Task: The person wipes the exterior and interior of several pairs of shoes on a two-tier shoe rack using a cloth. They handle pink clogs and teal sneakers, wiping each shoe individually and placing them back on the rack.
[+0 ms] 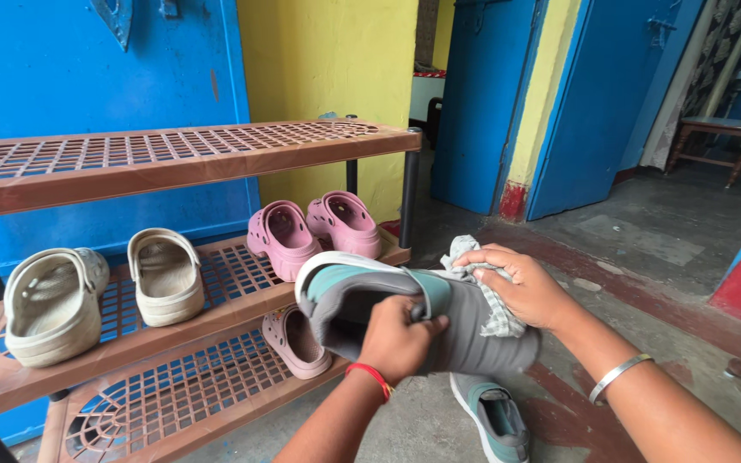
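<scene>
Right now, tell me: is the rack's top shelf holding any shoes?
No, the top shelf is bare; the beige clogs and pink clogs sit on the middle shelf.

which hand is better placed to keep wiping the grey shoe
Right. The right hand already presses the checked cloth on the grey shoe; the left hand grips the shoe's opening to steady it.

Shoe in my left hand [398, 339]: grey shoe [439, 313] with teal trim
Cloth under my right hand [525, 287]: pale checked cloth [486, 296], grey-green on white
Shoe on the floor: second shoe [495, 416], grey and teal
Rack: brown lattice shelf rack [173, 154]
Clogs: pink clogs [315, 227], beige clogs [96, 287]
Wall: yellow wall [328, 60], blue doors [593, 94]
</scene>
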